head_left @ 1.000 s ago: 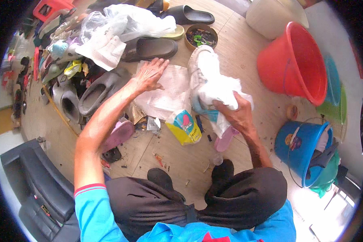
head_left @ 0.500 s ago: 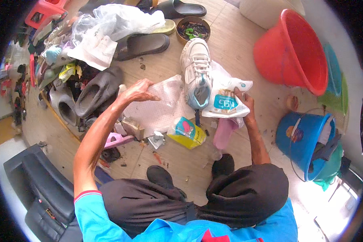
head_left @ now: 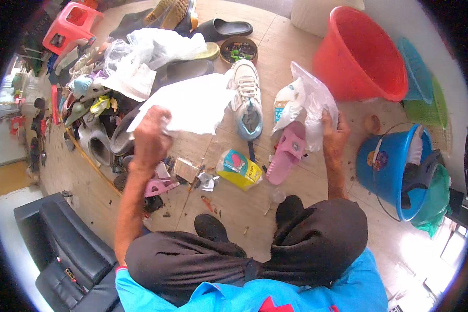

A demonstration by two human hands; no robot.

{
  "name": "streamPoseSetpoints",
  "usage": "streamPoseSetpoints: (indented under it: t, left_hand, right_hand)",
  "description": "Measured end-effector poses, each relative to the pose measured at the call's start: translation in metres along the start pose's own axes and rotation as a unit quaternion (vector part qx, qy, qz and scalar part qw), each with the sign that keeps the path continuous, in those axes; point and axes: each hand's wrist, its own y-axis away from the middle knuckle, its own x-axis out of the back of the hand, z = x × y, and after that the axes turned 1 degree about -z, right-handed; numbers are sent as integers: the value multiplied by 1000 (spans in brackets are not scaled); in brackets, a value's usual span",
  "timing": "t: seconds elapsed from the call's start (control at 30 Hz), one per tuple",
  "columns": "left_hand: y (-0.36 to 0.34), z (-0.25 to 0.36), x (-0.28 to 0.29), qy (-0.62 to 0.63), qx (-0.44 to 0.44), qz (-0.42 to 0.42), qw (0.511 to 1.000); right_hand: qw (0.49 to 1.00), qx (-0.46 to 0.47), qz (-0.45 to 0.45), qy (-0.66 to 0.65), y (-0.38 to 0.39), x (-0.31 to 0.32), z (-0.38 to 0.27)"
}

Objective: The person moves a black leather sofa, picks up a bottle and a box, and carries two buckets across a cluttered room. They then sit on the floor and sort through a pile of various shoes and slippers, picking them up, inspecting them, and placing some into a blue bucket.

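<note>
My left hand [head_left: 152, 136] is closed on the near left edge of a white sheet [head_left: 190, 101], paper or plastic, raised off the floor. My right hand [head_left: 336, 132] grips a crumpled white plastic bag [head_left: 317, 106] with a blue print, its fingers partly hidden behind the folds. Between the two stands a white sneaker [head_left: 248, 104] with a pale blue lining, touching or nearly touching the sheet's right edge. Just below the bag lies a pink slipper [head_left: 287, 152]. Nearer to me is a yellow and blue packet [head_left: 239, 169].
Heaped shoes and plastic wrapping [head_left: 161, 44] fill the left. A potted plant [head_left: 238, 50] stands beyond the sneaker. On the right are a red tub [head_left: 322, 62] and a blue bucket [head_left: 369, 166]. A small box [head_left: 185, 169] and scraps litter the floor; a black chair [head_left: 70, 234] is lower left.
My left hand has closed on the white sheet and lifted it off the floor. The bag in my right hand has turned and shifted slightly right, uncovering more of the pink slipper.
</note>
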Motion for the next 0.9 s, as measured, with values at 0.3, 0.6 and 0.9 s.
streamPoseSetpoints:
  t: [0.3,0.6,0.9]
  left_hand:
    - [83,-4,-102,-122,-22,-186,975]
    - [84,-2,-113,-60,-21,-105,992]
    - [43,-25,-37,58,216,84,971]
  right_hand:
    - [967,-26,-191,166,25,-20,47]
    - [978,-24,-182,100,21,-15,74]
    - [977,-178,-28,-112,7,21,66]
